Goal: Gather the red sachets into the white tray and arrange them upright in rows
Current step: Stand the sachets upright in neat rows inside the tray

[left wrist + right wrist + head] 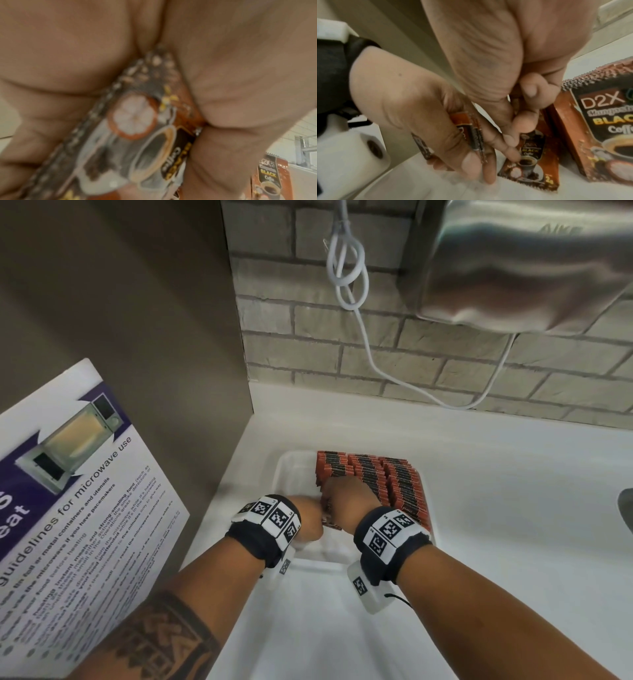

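1. The white worktop (479, 474) runs along a grey brick wall (428, 361). A laminated microwave-guidelines notice (78, 508) leans at its left end.
2. A steel hand dryer (524, 265) hangs on the wall at upper right, with a looped white cable (346, 268) trailing down beside it.
3. The white tray (291, 470) sits on the worktop near the left corner. Its right half is packed with red sachets (387, 477) standing upright in tight rows from the far edge to the near edge. Its left half shows bare white floor.
4. Both hands are down inside the tray, meeting at the left side of the rows.
5. The left hand (308, 520) has its fingers (471, 163) clamped on a small bundle of sachets (476, 140), held edge-on with fingertips near the tray floor. The left wrist view shows one of these sachets pressed between fingers and palm, printed with a coffee cup and a cut mangosteen.
6. The right hand (346, 498) pinches a single sachet (530, 155) between thumb and curled fingers (530, 86). This sachet stands upright, its lower edge on the tray floor, just left of the nearest standing sachet (599, 125), marked "D2X" and "Coffee".
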